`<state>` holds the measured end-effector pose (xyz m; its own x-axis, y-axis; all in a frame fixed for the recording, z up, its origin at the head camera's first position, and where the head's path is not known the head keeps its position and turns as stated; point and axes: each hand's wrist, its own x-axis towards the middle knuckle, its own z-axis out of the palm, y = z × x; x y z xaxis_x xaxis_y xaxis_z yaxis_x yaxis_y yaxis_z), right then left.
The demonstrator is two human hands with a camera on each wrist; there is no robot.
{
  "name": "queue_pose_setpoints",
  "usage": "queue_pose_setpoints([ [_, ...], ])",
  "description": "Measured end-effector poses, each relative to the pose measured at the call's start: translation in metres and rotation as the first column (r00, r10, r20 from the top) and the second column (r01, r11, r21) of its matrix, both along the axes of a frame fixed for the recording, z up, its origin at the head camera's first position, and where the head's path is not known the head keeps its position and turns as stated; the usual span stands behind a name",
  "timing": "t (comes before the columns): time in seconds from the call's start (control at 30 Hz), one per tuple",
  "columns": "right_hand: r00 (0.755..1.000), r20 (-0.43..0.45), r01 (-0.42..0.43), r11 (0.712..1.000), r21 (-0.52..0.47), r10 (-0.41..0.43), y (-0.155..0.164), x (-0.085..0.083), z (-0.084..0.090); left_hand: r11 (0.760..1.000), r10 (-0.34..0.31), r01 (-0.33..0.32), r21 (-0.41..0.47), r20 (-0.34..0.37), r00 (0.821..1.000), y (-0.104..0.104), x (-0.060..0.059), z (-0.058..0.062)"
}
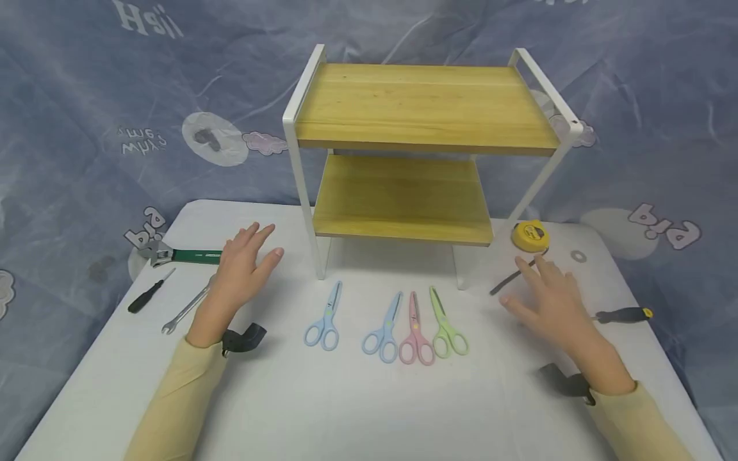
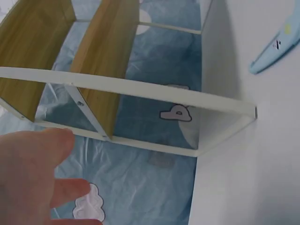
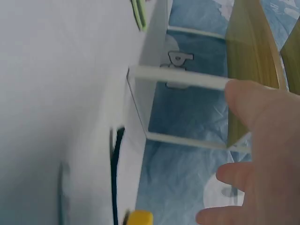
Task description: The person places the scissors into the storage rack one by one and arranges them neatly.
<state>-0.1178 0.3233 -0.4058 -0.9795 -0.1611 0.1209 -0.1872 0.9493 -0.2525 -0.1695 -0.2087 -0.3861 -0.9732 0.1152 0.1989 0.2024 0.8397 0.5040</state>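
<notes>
My left hand (image 1: 237,272) is raised over the left of the table, fingers spread and holding nothing. Beneath it lie a green-handled adjustable wrench (image 1: 196,256) and a combination wrench (image 1: 187,310), each partly hidden by the hand. On the other side my right hand (image 1: 550,304) hovers with fingers extended, also holding nothing. A thin dark rod (image 1: 504,283) lies by its fingertips, partly covered. Just beyond is a yellow tape measure (image 1: 530,236). Between the hands lie two blue scissors (image 1: 328,315), pink scissors (image 1: 415,325) and green scissors (image 1: 443,323).
A two-tier wooden shelf (image 1: 426,105) with a white frame stands at the back centre. A black screwdriver (image 1: 144,298) lies at the far left. Toward the right edge are a grey washer (image 1: 573,256) and another screwdriver (image 1: 623,315). Patterned blue cloth (image 1: 86,96) hangs behind.
</notes>
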Motion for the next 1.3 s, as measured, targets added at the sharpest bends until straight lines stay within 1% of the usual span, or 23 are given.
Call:
queue_pose_setpoints([
  [0.07,1.0,0.009,-0.028,0.999,-0.024,0.028,-0.005,0.001,-0.004,0.999,-0.009,0.012,0.047,-0.063,0.998,0.004,-0.001,-0.002],
  [0.17,0.997,0.016,-0.074,0.995,-0.061,0.075,-0.013,0.004,-0.01,0.992,-0.017,0.035,0.118,-0.149,0.989,0.01,-0.003,-0.003],
  [0.3,0.991,0.028,-0.123,0.984,-0.126,0.127,-0.026,0.01,-0.021,0.972,-0.024,0.073,0.221,-0.217,0.976,0.018,-0.007,-0.002],
  [0.4,0.988,0.043,-0.136,0.972,-0.192,0.147,-0.036,0.017,-0.028,0.954,-0.032,0.108,0.278,-0.262,0.965,0.025,-0.01,-0.001],
  [0.5,0.987,0.05,-0.136,0.958,-0.252,0.153,-0.048,0.024,-0.033,0.934,-0.037,0.136,0.33,-0.29,0.956,0.034,-0.015,0.003],
  [0.57,0.985,0.079,-0.125,0.951,-0.282,0.152,-0.056,0.028,-0.034,0.92,-0.034,0.147,0.363,-0.3,0.953,0.04,-0.018,0.005],
  [0.6,0.982,0.087,-0.134,0.948,-0.289,0.165,-0.059,0.029,-0.035,0.912,-0.031,0.151,0.381,-0.304,0.952,0.043,-0.02,0.006],
  [0.67,0.976,0.118,-0.143,0.947,-0.289,0.183,-0.064,0.03,-0.038,0.897,-0.024,0.155,0.413,-0.306,0.952,0.049,-0.023,0.009],
  [0.77,0.967,0.132,-0.18,0.948,-0.261,0.219,-0.068,0.031,-0.043,0.88,-0.022,0.167,0.444,-0.313,0.949,0.058,-0.026,0.012],
  [0.87,0.966,0.102,-0.211,0.952,-0.223,0.238,-0.069,0.031,-0.047,0.866,-0.016,0.16,0.475,-0.293,0.956,0.064,-0.027,0.012],
  [0.93,0.966,0.083,-0.223,0.953,-0.206,0.244,-0.069,0.031,-0.049,0.852,-0.021,0.148,0.503,-0.249,0.968,0.066,-0.027,0.012],
  [1.0,0.964,0.071,-0.24,0.95,-0.198,0.258,-0.069,0.031,-0.05,0.828,-0.041,0.136,0.544,-0.184,0.982,0.068,-0.028,0.012],
  [1.07,0.959,0.078,-0.254,0.949,-0.185,0.272,-0.07,0.031,-0.05,0.792,-0.088,0.135,0.595,-0.108,0.99,0.07,-0.028,0.011],
  [1.17,0.953,0.085,-0.273,0.947,-0.171,0.29,-0.071,0.032,-0.05,0.735,-0.156,0.134,0.665,-0.026,0.987,0.071,-0.029,0.008],
  [1.23,0.952,0.091,-0.277,0.947,-0.163,0.294,-0.071,0.033,-0.051,0.696,-0.185,0.135,0.705,-0.005,0.983,0.072,-0.03,0.004],
  [1.3,0.953,0.081,-0.276,0.947,-0.167,0.292,-0.072,0.034,-0.052,0.662,-0.194,0.129,0.739,0.001,0.981,0.073,-0.03,0.0],
])
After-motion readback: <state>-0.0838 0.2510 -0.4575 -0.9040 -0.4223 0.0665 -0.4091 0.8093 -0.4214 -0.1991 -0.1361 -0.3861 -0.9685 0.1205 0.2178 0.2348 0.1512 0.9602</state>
